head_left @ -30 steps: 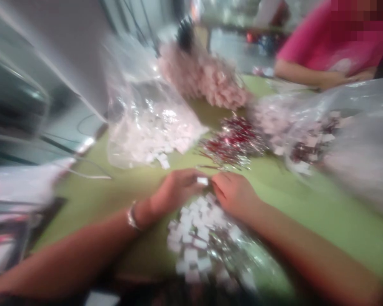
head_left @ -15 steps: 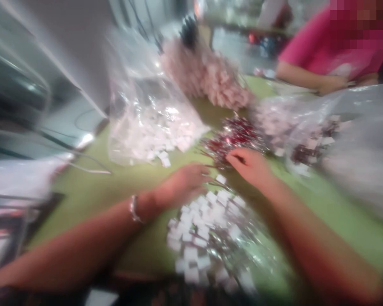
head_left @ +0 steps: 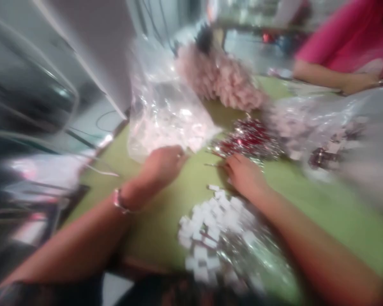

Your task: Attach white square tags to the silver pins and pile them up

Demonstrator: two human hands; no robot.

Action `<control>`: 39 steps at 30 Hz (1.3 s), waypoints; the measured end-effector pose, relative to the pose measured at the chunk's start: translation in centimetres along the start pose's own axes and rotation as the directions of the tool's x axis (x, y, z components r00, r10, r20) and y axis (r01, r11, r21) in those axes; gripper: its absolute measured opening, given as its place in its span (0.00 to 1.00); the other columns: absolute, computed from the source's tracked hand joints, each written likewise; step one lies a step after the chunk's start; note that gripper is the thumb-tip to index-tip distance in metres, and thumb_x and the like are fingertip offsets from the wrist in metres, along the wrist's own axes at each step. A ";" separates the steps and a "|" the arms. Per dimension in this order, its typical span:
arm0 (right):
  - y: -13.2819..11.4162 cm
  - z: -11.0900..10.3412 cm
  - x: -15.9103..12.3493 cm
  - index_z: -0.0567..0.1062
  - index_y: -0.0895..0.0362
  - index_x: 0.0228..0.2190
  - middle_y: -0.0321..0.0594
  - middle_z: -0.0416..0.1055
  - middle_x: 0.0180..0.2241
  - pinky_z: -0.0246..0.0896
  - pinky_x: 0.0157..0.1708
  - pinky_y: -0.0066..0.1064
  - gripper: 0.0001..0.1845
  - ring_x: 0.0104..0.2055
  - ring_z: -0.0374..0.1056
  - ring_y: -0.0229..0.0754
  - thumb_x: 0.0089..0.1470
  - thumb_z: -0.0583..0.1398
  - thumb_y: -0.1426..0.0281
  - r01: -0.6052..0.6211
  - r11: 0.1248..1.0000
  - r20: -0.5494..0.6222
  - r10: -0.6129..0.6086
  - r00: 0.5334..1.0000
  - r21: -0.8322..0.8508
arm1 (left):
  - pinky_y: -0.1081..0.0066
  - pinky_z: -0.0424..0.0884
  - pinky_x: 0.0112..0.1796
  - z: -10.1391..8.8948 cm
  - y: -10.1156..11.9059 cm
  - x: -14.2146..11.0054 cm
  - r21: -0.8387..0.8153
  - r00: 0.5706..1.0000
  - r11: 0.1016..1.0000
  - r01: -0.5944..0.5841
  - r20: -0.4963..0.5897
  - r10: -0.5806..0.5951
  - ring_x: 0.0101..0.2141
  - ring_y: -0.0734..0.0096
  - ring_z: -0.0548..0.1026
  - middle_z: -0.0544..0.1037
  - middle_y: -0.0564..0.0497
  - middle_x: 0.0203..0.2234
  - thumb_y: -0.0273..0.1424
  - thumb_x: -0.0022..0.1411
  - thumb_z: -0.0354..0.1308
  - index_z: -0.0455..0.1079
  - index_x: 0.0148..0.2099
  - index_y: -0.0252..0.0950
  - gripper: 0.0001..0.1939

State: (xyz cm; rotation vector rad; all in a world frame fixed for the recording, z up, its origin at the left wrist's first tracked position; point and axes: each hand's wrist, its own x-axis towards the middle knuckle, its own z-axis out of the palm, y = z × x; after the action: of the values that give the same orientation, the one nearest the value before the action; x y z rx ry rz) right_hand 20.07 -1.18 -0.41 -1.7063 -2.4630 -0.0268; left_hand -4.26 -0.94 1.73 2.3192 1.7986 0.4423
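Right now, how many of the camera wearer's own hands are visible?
2: the left hand is by the clear plastic bag, and the right hand is at the red-and-silver pile. Neither is fully hidden.

Blur hides whether the hands (head_left: 247, 176) hold anything.

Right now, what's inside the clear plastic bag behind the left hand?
Small pale pieces, blurred, show through the clear plastic bag. The left hand covers part of its near edge, hiding whatever lies there.
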 end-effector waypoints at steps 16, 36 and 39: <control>0.4 -2.6 -1.5 0.75 0.53 0.33 0.37 0.75 0.27 0.46 0.26 0.29 0.11 0.25 0.63 0.38 0.60 0.53 0.65 -0.036 0.973 0.043 0.027 0.999 0.228 | 0.61 0.70 0.44 4.1 -1.2 0.6 -0.116 0.964 0.957 -0.266 -0.021 0.266 0.40 0.60 0.73 0.76 0.43 0.37 0.28 0.60 0.51 0.75 0.43 0.35 0.13; -0.8 -2.2 -2.4 0.75 0.55 0.33 0.37 0.75 0.30 0.54 0.31 0.27 0.10 0.31 0.66 0.37 0.60 0.53 0.67 0.190 0.854 -0.067 -0.180 0.981 0.485 | 0.78 0.64 0.22 3.6 1.8 -0.3 -0.904 0.936 0.280 0.323 0.349 0.048 0.21 0.79 0.69 0.74 0.53 0.19 0.35 0.54 0.64 0.76 0.45 0.33 0.17; -0.6 -2.2 -2.3 0.75 0.54 0.33 0.36 0.75 0.30 0.53 0.30 0.27 0.11 0.30 0.66 0.36 0.61 0.53 0.67 0.201 0.870 -0.034 -0.209 0.977 0.449 | 0.78 0.64 0.21 3.6 1.7 -0.4 -0.893 0.930 0.327 0.311 0.356 0.088 0.20 0.79 0.69 0.74 0.53 0.18 0.36 0.55 0.64 0.77 0.45 0.33 0.17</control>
State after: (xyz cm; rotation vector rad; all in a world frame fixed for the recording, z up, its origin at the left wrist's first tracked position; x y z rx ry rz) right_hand 20.56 -3.77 1.55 -1.2498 -2.3993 0.4989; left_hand -1.59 -1.57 -1.16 1.2657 0.9937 0.7437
